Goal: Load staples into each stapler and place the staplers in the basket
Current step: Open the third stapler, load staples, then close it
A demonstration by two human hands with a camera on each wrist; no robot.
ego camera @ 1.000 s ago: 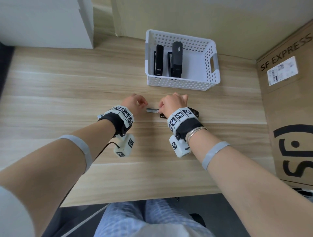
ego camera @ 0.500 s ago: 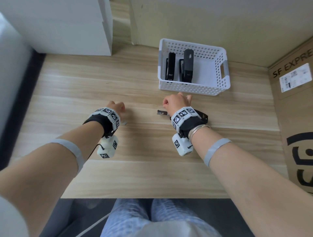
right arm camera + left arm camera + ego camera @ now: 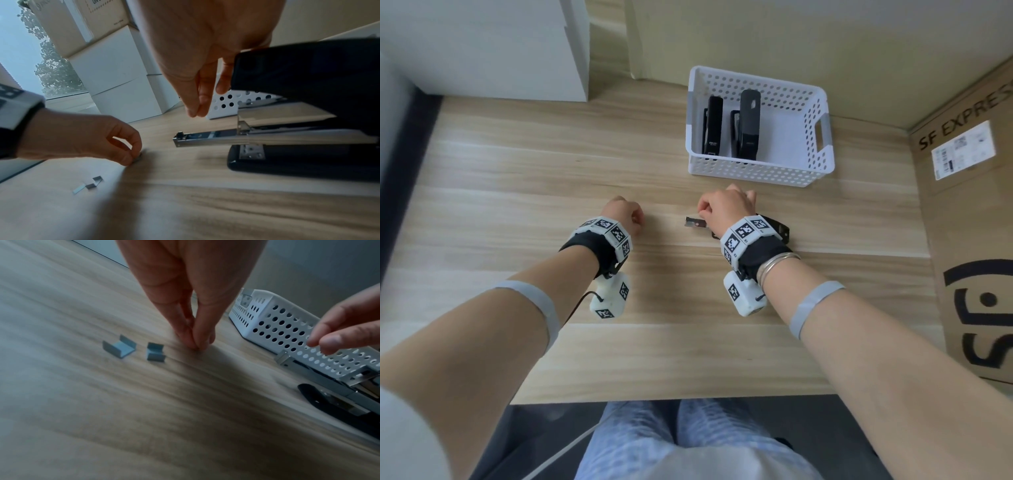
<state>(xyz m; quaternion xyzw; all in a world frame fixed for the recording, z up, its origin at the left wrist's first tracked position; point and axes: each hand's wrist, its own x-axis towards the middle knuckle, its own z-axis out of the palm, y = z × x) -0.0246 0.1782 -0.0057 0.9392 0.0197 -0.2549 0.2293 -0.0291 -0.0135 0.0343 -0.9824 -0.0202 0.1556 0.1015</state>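
A black stapler lies on the wooden table, lid raised and metal magazine slid out to the left. My right hand is over it. The farther fingers hold the lid's front end, while thumb and forefinger meet with nothing between them. My left hand is a hand's width left of the magazine, its fingertips pinching a small staple strip on the tabletop. Two short staple strips lie loose beside those fingers. The white basket behind holds two black staplers.
A tall cardboard box stands along the table's right side. White boxes are stacked at the back left. The basket's right half has bare floor. The table's front edge is near my knees.
My left hand has left the stapler's magazine and moved left, down to the loose staple strips on the table. My right hand has stayed on the stapler.
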